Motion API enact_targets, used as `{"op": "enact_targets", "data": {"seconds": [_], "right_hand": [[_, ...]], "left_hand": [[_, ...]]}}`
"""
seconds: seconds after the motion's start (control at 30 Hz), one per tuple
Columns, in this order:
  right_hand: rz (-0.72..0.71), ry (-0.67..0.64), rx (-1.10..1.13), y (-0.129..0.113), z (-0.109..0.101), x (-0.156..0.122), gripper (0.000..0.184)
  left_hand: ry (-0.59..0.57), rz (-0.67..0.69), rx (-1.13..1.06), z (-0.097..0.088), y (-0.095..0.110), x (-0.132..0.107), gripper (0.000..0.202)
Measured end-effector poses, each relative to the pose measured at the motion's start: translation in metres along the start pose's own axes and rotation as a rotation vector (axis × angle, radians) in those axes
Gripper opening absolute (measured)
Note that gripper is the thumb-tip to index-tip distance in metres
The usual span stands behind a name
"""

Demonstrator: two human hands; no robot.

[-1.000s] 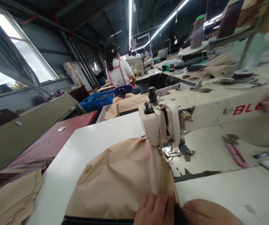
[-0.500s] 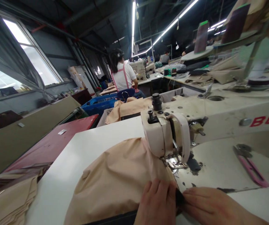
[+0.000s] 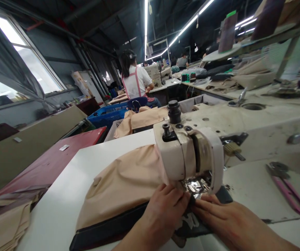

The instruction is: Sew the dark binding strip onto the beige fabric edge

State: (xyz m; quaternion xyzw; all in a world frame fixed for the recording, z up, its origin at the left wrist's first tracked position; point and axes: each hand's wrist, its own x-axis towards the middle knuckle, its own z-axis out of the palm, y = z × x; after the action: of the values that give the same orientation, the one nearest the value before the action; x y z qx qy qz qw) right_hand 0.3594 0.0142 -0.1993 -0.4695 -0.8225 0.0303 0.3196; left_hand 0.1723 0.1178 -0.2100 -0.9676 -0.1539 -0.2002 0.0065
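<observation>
A beige fabric piece (image 3: pixel 123 183) with a dark band (image 3: pixel 105 232) along its near edge lies on the white sewing table (image 3: pixel 61 205). My left hand (image 3: pixel 162 209) rests on the fabric with fingers pressed down just before the presser foot (image 3: pixel 195 186). My right hand (image 3: pixel 212 211) lies beside it on the dark band, fingertips at the foot. Both hands press the material flat under the head of the cream sewing machine (image 3: pixel 191 153).
Pink thread snips (image 3: pixel 289 191) lie on the machine bed at right. A stack of beige pieces (image 3: pixel 3 226) sits at lower left beside a red board (image 3: pixel 53 160). Beyond are a blue crate (image 3: pixel 108 113), more beige fabric (image 3: pixel 141 118) and a seated person (image 3: pixel 135 82).
Both hands have slid forward with the fabric, from the table's near edge up to the presser foot. The dark band now shows along the near edge.
</observation>
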Motion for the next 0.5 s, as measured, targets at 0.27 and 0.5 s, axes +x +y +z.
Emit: {"op": "enact_targets", "data": {"seconds": [0.27,0.5], "right_hand": [[-0.07,0.097,-0.087,0.001,0.003,0.009,0.04],[-0.028,0.137,-0.041,-0.002,0.001,0.007,0.037]], "left_hand": [[-0.018,-0.086,-0.195,-0.022,0.007,0.003,0.02],[0.064,-0.16,-0.382,-0.022,0.01,0.002,0.018]]}}
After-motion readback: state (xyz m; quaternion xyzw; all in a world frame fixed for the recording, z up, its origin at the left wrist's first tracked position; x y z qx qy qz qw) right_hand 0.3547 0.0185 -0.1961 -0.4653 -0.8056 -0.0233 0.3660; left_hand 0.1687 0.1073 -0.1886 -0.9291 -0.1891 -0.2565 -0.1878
